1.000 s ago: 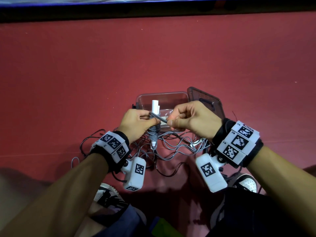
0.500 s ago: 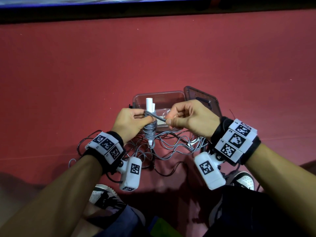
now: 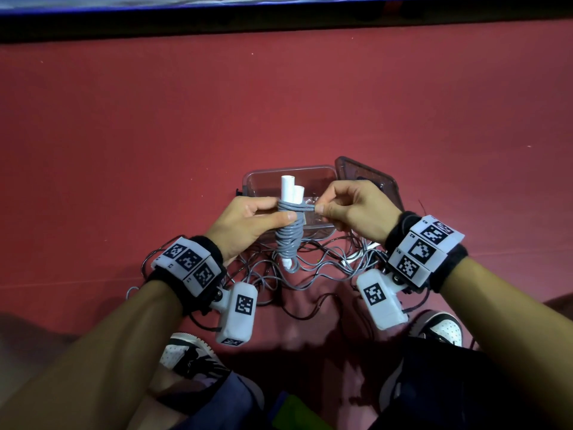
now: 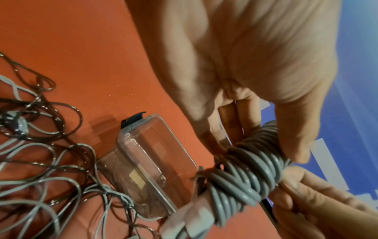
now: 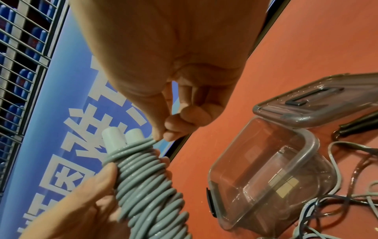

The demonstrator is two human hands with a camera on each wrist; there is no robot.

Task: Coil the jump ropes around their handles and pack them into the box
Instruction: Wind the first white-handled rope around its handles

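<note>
The pair of white plastic jump-rope handles [image 3: 290, 190], bound side by side with grey rubbery cord [image 3: 290, 234] coiled tightly round them, was held upright above the clear plastic rectangular box [image 3: 319, 173]. The bundle was gripped by the left hand [image 3: 245, 225], its thumb pressed across the coils and its fingers curled behind. The end of the cord at the topmost turn was pinched between thumb and forefinger of the right hand [image 3: 356, 212]. The box stood open on the red floor [image 3: 155, 135], its smoky translucent lid [image 3: 372, 178] lying just beside it. Loose grey and dark ropes [image 3: 310, 274] were tangled on the floor nearer the person.
</note>
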